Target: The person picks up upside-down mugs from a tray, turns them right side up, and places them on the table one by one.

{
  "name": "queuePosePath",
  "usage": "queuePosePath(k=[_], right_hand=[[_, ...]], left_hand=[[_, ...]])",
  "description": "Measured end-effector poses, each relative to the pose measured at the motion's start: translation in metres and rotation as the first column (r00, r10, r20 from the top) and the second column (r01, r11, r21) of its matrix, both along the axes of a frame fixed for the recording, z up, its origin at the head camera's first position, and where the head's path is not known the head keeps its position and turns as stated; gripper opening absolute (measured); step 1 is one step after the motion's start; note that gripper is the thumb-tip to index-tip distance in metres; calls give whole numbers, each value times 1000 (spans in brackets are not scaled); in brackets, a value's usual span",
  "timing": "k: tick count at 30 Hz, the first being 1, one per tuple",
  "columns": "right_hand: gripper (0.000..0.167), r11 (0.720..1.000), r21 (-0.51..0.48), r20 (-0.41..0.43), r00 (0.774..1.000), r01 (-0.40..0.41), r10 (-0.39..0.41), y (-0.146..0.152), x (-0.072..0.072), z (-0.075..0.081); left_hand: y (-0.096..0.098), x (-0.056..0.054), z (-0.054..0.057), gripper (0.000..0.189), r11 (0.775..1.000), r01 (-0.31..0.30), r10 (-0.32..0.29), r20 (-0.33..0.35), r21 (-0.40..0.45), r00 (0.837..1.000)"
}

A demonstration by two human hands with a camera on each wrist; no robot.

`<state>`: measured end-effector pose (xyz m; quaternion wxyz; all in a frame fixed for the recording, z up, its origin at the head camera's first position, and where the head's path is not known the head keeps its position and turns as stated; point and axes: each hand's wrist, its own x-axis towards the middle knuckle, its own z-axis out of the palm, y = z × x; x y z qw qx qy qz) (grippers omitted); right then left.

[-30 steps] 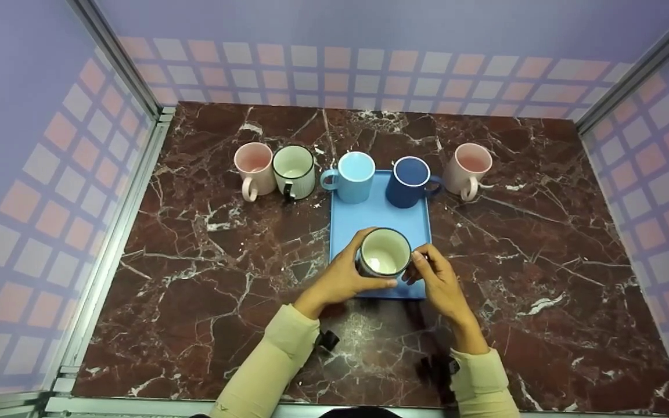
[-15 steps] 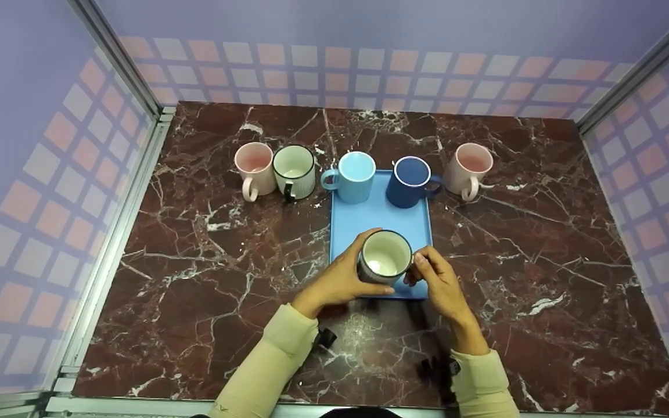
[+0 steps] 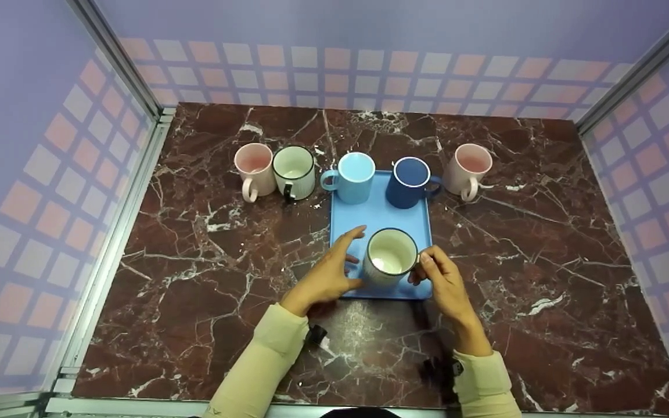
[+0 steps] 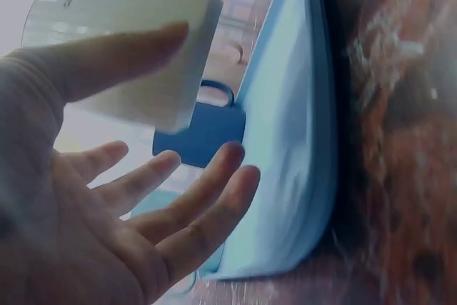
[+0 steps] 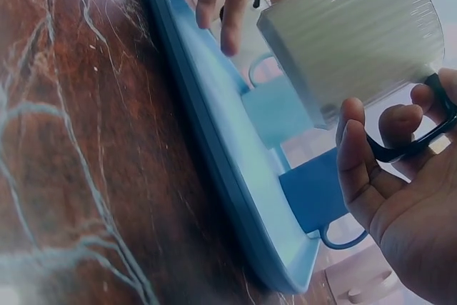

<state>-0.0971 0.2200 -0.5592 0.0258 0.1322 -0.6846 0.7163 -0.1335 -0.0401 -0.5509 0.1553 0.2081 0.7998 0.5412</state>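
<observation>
Pink mug (image 3: 260, 177) first, upright on the counter (image 3: 543, 325), handle to 6 o'clock from where you sit. Next, a pale green mug (image 3: 299, 181), just beside it at 3 o'clock, dark rim, black handle also to 6.

Your left hand (image 3: 328, 271) comes next, nearer you, between 5 and 6 o'clock from that mug. Fingers spread, thumb apart from them, holding nothing; head view shows a gap to the mug on its right.

Light blue mug (image 3: 355, 184): upright at the 11 o'clock corner of the blue tray (image 3: 378, 217), handle to 9, out past the tray edge.

Your held mug (image 3: 391, 258): pale, dark-rimmed, mouth up, over the tray's near half, about 5 o'clock from tray middle. Both wrist views put its base clear above the tray, not touching.

Dark blue mug (image 3: 405, 188): upright at the tray's 1 o'clock corner, handle to 3.

Your right hand (image 3: 446, 284), 4 o'clock from the held mug: fingers curled, gripping its black handle (image 5: 391, 153).

Last, second pink mug (image 3: 461, 174), on the counter off the tray, about 3 o'clock from dark blue, handle to 6.
</observation>
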Motion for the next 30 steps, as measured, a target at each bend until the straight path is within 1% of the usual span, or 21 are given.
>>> queuePosePath(k=[2,4,7,9,10,13,16,19,23,25,30], right_hand=[[29,1000,-3,-3,1000,3,-3,1,0,-1],[30,1000,-6,2,1000,4,-4,2,0,-1],[30,1000,-2,12,1000,19,-19,4,0,-2],[31,1000,3,19,999,30,-30,5,0,-2],[30,999,6,19,999,35,-35,5,0,-2],[31,999,5,29,998,47,-47,6,0,-2],[32,999,6,42,998,52,-52,6,0,-1],[32,998,6,53,997,62,-62,6,0,-1],[33,997,-6,56,996,76,-75,8,0,0],[33,997,-13,55,995,78,-77,9,0,-1],[33,995,-14,60,993,102,-101,13,1,-4]], left_hand=[[-6,-1,0,101,998,-45,45,-19,-33,999],[-12,-3,-1,93,991,-105,102,-48,-81,994],[-20,-5,-6,80,966,-199,184,-104,-165,977],[-24,-6,-9,74,947,-241,221,-117,-210,968],[-25,-7,-11,71,939,-253,233,-113,-234,966],[-28,-8,-18,69,914,-257,248,-69,-313,966],[-27,-9,-21,67,885,-245,251,-37,-396,967],[-26,-9,-21,65,853,-237,249,-37,-465,968],[-23,-9,-21,61,816,-240,246,-60,-525,968],[-22,-9,-21,60,805,-244,242,-75,-540,967],[-21,-7,-23,59,792,-239,228,-91,-561,969]])
